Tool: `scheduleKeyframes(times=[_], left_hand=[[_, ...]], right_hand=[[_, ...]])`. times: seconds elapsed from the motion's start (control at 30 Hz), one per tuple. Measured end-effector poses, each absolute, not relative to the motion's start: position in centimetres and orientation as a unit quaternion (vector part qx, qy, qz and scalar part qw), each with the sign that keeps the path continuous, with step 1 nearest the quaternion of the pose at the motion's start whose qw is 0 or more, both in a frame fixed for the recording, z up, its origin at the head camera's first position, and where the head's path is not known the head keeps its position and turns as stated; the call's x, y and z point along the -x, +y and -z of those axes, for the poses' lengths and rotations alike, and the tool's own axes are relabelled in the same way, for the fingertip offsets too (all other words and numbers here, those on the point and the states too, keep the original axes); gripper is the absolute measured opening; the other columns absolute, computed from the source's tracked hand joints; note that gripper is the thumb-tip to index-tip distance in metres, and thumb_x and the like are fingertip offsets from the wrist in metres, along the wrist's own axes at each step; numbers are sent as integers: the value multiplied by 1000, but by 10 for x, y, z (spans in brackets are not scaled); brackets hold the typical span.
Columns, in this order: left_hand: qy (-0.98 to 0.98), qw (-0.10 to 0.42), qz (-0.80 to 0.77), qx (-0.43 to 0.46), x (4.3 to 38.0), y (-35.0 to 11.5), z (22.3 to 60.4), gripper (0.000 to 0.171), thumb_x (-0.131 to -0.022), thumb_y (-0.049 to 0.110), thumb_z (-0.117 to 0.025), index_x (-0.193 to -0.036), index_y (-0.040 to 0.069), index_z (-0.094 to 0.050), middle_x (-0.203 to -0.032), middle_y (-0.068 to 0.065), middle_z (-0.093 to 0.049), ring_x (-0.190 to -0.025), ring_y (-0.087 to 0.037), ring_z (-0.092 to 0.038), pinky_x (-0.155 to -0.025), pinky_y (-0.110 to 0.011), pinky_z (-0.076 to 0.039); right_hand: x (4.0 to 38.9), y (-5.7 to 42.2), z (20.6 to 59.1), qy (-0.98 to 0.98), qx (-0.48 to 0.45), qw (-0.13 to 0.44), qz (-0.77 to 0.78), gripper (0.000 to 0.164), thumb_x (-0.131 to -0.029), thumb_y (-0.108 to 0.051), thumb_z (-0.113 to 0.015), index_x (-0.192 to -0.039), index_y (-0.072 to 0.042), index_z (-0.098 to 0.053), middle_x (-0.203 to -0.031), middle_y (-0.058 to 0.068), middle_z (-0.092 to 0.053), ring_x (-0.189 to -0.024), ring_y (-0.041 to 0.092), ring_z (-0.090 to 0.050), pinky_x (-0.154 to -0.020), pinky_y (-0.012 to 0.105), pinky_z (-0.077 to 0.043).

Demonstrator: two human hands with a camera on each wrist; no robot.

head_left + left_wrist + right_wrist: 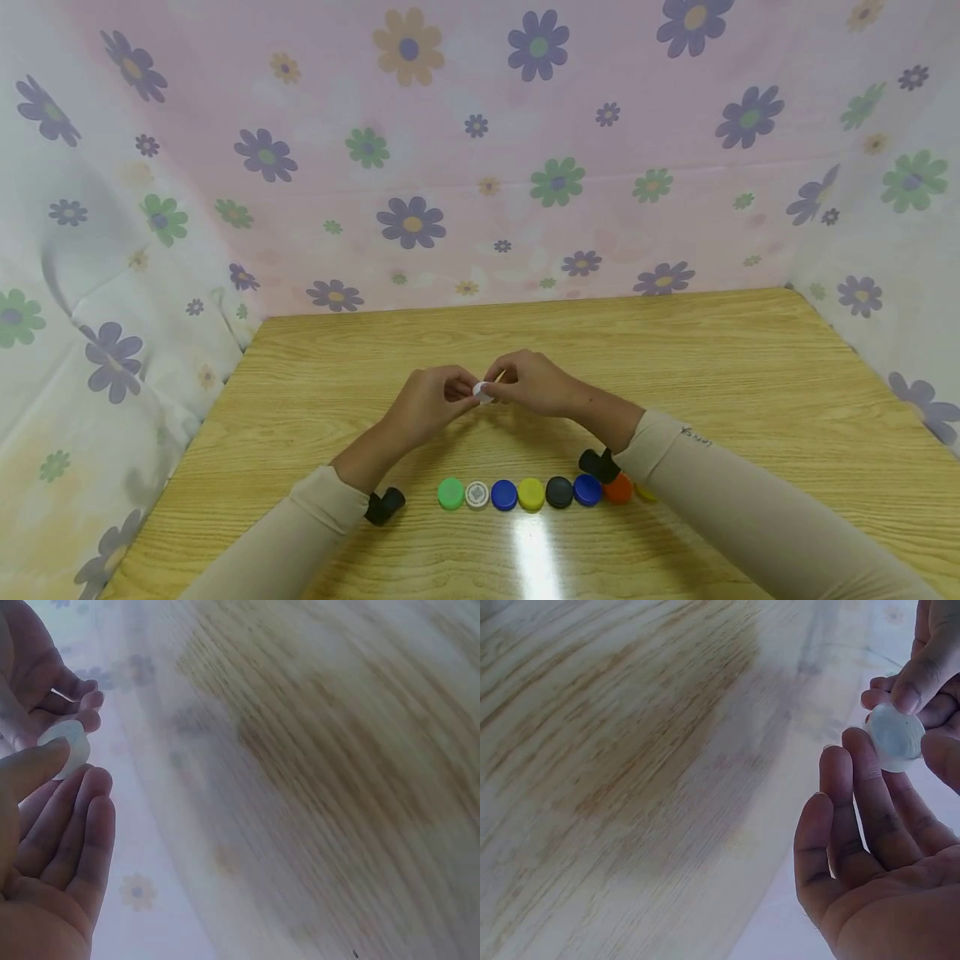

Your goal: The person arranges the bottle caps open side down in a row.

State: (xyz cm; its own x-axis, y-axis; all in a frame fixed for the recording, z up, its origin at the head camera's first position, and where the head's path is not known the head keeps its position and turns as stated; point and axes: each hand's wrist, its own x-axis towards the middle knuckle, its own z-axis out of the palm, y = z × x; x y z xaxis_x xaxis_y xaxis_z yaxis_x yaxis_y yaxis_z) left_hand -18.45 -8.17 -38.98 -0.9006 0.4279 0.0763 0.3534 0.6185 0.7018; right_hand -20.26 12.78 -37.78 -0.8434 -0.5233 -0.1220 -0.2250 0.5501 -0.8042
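Above the middle of the table, both hands pinch one small white bottle cap [483, 392] between thumbs and fingertips. My left hand [431, 402] holds it from the left, my right hand [534, 385] from the right. In the right wrist view the cap [895, 736] turns a pale, hollow-looking round face to the camera, with the right hand's [885, 870] other fingers loosely extended below. The left wrist view has the cap [76, 752] partly covered by a thumb, and the left hand [56, 862] below it.
A row of bottle caps lies nearer me: green [451, 494], white [477, 496], blue [504, 495], yellow [531, 494], black [559, 492], another blue [587, 490], orange [618, 489], and a yellow one partly hidden by the right sleeve [720, 492]. Flowered cloth [480, 167] surrounds the wooden table [337, 350].
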Motion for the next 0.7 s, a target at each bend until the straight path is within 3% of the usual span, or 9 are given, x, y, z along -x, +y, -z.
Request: scheduleKeyframes(times=[0.17,0.37,0.7], left_hand=[[892,58,-386,-227,182,-86,389,12,-94,20,-71,-105,15,-73,-98,3,-74,-90,-9,-70,-82,-27,-58],[893,77,-384,-222,181,-89,386,22,-97,26,-68,-115,14,-72,-102,2,-75,-93,-11,-71,-85,-32,-58],[891,93,-384,-223,181,-88,384,22,-96,24,-69,-115,14,-72,-99,1,-76,-92,-12,-72,-81,-29,-59]], right_hand=[[200,129,377,859,225,181,424,18,-97,-24,-67,-110,-12,-70,-103,8,-75,-95,22,-70,-78,32,-56],[198,130,374,859,266,146,413,19,-96,-20,-69,-114,-15,-68,-108,1,-71,-97,16,-66,-83,32,-56],[196,130,375,860,262,139,415,24,-94,-19,-72,-117,-14,-68,-112,3,-70,-96,18,-67,-79,30,-57]])
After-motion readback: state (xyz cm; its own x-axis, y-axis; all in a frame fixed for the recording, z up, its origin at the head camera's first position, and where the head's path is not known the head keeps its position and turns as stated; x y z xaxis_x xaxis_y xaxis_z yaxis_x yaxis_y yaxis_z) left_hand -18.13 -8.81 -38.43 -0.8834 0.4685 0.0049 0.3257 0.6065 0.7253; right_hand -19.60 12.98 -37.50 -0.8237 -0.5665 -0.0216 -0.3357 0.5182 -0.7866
